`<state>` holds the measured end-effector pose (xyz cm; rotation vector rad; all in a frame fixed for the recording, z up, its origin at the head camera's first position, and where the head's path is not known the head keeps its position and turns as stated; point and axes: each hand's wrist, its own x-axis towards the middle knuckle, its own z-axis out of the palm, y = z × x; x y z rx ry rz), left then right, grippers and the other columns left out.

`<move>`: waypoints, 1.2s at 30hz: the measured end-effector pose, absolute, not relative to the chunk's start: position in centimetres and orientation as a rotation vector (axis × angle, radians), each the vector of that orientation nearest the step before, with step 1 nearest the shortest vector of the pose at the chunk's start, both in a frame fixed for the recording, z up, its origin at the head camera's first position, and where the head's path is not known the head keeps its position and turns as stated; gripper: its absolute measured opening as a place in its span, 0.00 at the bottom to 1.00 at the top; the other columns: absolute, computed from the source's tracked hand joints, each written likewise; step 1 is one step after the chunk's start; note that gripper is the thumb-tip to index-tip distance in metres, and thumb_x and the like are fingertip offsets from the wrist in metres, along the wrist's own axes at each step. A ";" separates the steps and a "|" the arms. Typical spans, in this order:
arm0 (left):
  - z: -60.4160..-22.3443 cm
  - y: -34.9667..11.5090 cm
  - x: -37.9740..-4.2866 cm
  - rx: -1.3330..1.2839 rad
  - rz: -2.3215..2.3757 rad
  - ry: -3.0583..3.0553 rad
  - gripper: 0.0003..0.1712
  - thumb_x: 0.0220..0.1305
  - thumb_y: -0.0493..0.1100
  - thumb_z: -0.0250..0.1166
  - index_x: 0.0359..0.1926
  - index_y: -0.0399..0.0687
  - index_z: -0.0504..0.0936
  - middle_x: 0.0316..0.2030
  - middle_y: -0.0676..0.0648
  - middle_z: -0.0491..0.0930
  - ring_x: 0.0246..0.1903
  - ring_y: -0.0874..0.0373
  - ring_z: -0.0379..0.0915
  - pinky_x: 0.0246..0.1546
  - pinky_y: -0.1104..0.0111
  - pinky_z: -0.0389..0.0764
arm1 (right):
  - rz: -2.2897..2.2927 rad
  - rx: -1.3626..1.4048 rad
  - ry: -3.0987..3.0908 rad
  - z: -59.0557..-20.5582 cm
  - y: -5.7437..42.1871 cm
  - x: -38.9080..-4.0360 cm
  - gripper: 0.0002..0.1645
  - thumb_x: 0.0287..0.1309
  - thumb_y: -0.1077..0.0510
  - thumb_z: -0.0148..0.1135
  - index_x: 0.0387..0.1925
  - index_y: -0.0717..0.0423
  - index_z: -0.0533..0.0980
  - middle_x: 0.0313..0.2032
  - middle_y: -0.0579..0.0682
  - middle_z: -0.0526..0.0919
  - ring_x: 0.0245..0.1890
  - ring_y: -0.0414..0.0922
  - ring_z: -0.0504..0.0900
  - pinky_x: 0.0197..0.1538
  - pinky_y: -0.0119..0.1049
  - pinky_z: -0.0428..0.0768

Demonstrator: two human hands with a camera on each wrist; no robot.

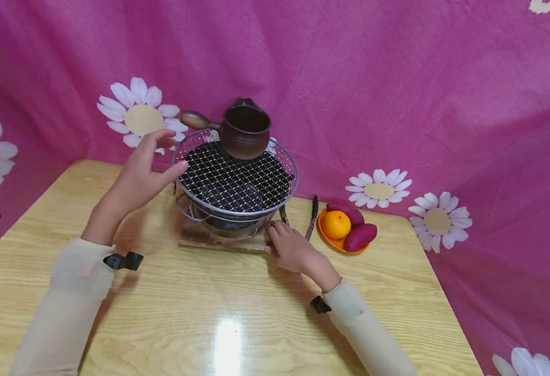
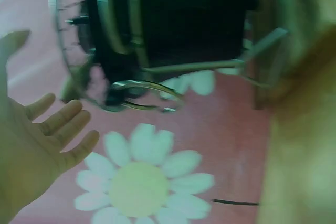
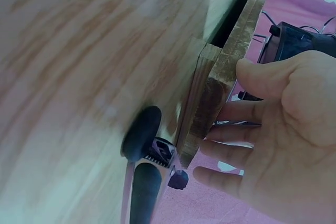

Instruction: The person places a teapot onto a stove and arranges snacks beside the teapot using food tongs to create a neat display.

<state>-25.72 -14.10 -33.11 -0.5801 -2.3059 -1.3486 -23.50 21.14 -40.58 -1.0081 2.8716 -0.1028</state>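
In the head view a round charcoal grill (image 1: 215, 222) with a wire grate (image 1: 223, 190) stands on a wooden board (image 1: 199, 243). A dark brown clay pot (image 1: 245, 134) with a side handle sits at the grate's back. My left hand (image 1: 140, 175) is at the grill's left rim, thumb and fingers spread, holding nothing. Its fingers (image 2: 73, 124) are extended in the left wrist view. At the board's front right corner is my right hand (image 1: 291, 248). In the right wrist view its thumb and straight fingers (image 3: 231, 153) lie along the board's edge (image 3: 231, 59).
An orange plate (image 1: 324, 237) with an orange (image 1: 337, 224) and purple sweet potatoes (image 1: 361, 236) stands right of the grill. Between them lies a slim black-ended tool (image 1: 313, 211). A pink cloth (image 1: 397, 94) with white flowers hangs behind the wooden table (image 1: 176, 313).
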 end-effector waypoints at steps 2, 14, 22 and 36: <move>-33.9 -14.2 -26.0 -0.588 -1.384 -2.353 0.46 0.64 0.44 0.70 0.76 0.42 0.57 0.68 0.35 0.65 0.69 0.42 0.61 0.70 0.56 0.63 | -0.098 -1.005 2.868 -40.6 21.2 -23.5 0.11 0.75 0.54 0.55 0.45 0.57 0.67 0.52 0.57 0.69 0.57 0.55 0.70 0.56 0.53 0.75; -37.0 -15.3 -26.3 -0.513 -1.281 -2.650 0.74 0.49 0.53 0.82 0.82 0.46 0.37 0.76 0.32 0.51 0.76 0.34 0.48 0.73 0.35 0.54 | -0.070 -0.978 2.873 -40.3 21.3 -23.4 0.13 0.75 0.53 0.55 0.48 0.58 0.68 0.56 0.58 0.70 0.62 0.56 0.71 0.62 0.55 0.75; -38.6 -15.6 -26.5 -0.556 -1.150 -2.816 0.80 0.43 0.56 0.84 0.81 0.41 0.37 0.78 0.29 0.46 0.77 0.31 0.40 0.73 0.33 0.49 | -0.069 -1.061 2.899 -40.7 21.4 -23.4 0.12 0.74 0.53 0.56 0.44 0.58 0.67 0.52 0.58 0.70 0.57 0.56 0.72 0.56 0.54 0.77; -41.4 -14.7 -25.8 -0.805 -0.733 -2.872 0.75 0.42 0.72 0.78 0.78 0.38 0.50 0.72 0.28 0.60 0.68 0.31 0.59 0.66 0.36 0.64 | -0.045 -1.077 2.878 -40.7 21.6 -23.8 0.13 0.75 0.52 0.55 0.46 0.58 0.68 0.52 0.57 0.70 0.56 0.55 0.71 0.56 0.52 0.77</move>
